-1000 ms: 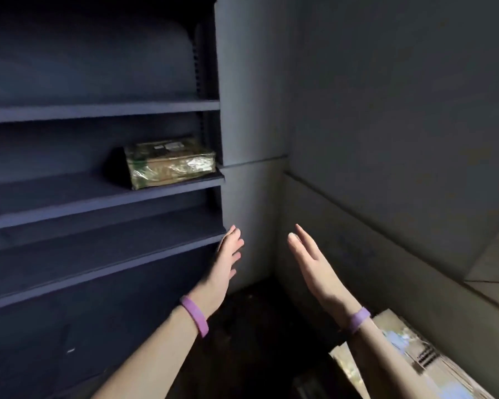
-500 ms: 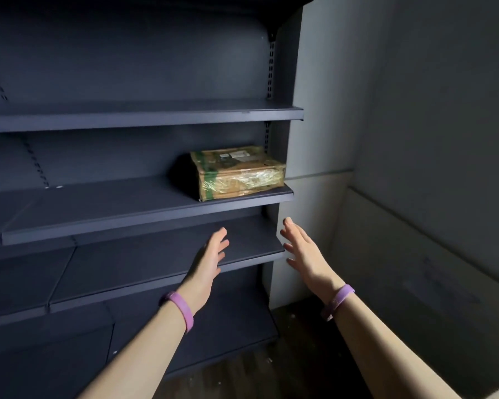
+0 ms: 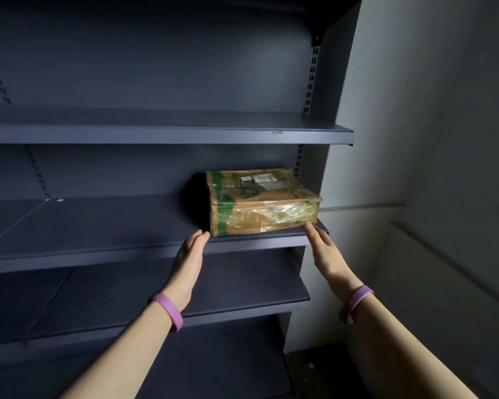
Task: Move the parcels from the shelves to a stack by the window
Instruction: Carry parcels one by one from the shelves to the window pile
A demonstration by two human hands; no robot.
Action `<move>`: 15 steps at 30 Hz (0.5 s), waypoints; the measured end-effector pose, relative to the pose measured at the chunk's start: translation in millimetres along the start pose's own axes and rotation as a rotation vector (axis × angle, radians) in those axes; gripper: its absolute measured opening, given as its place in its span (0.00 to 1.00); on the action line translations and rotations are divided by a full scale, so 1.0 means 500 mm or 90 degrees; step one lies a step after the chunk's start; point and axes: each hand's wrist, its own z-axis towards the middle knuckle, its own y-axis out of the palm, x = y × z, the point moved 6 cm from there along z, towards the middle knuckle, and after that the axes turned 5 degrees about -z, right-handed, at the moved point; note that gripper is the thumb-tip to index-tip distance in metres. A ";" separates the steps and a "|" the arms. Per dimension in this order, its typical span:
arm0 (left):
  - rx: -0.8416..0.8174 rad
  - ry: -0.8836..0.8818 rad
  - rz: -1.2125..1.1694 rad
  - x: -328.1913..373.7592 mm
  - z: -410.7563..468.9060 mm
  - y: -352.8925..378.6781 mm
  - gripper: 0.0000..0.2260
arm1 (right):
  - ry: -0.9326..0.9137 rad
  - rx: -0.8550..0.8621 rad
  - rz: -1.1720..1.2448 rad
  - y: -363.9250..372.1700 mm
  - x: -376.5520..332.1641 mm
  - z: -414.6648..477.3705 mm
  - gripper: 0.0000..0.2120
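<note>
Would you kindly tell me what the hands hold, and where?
Nothing held: left hand and right hand, fingers straight, reach the parcel at its lower front corners.

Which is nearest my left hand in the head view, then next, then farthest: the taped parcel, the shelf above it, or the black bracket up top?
1. The taped parcel, just up and right of the left hand.
2. The shelf above the parcel, overhead.
3. The black bracket, top right corner of the unit.

Dim stockroom or shop corner: dark metal shelving (image 3: 167, 133) on slotted uprights (image 3: 310, 79), bare grey wall (image 3: 429, 139).
</note>
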 end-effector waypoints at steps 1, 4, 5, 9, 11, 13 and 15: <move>0.016 0.012 -0.007 0.007 0.031 0.012 0.22 | -0.008 0.009 0.005 -0.010 0.003 0.040 0.29; 0.050 0.031 -0.027 0.030 0.122 0.053 0.24 | -0.021 0.056 0.012 -0.048 0.012 0.165 0.30; 0.058 0.030 -0.031 0.036 0.148 0.066 0.25 | -0.023 0.067 0.006 -0.060 0.018 0.205 0.31; 0.084 0.030 -0.046 0.041 0.228 0.115 0.26 | -0.042 0.069 -0.013 -0.082 0.045 0.338 0.33; 0.113 0.025 -0.049 0.037 0.255 0.126 0.25 | -0.037 0.052 0.006 -0.076 0.061 0.380 0.32; 0.142 0.028 -0.040 0.032 0.275 0.130 0.23 | -0.030 0.013 0.063 -0.061 0.079 0.409 0.27; 0.160 0.052 -0.025 0.027 0.291 0.131 0.21 | -0.034 -0.009 0.101 -0.049 0.093 0.426 0.23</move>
